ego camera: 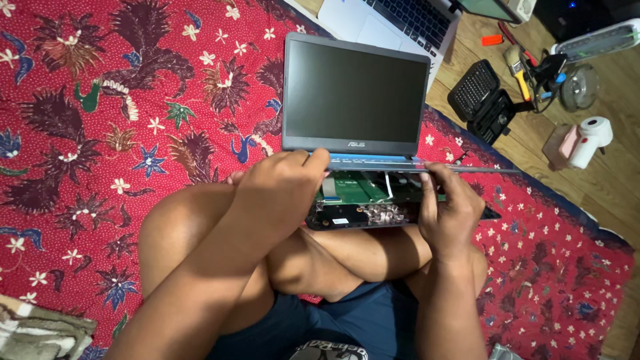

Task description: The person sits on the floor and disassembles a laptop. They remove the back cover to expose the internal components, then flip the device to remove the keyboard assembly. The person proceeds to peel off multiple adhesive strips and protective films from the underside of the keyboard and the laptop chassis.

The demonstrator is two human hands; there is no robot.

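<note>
The grey laptop with a dark, unlit screen (353, 100) rests on the seated person's crossed legs, over a red floral-patterned cloth (100, 100) spread on the floor; its thin keyboard panel (413, 165) is raised off the black base (363, 217), exposing a green circuit board (353, 189) and flat ribbon cables. Left of the laptop, the person's left hand (283, 183) is closed over the near-left edge of the raised panel, fingers curled on its rim just below the screen hinge. At the laptop's right side, the right hand (450, 210) grips the right end of the panel between thumb and fingers, the palm lying against the base. Judgement: the panel is being parted from the base; sound practice would be to lift both ends evenly and only slightly, since the ribbon cables beneath appear to remain attached and a hard pull could tear them or their sockets. The base should be kept steady on the legs so it does not slide. Beyond the laptop, a second, silver laptop (393, 23) lies open. Right of the grey laptop, on the wooden floor (527, 143), stand a black hinged case of screwdriver bits (481, 100), a small brush with a yellow handle (515, 67), and a white and pink handheld appliance (587, 141).
</note>
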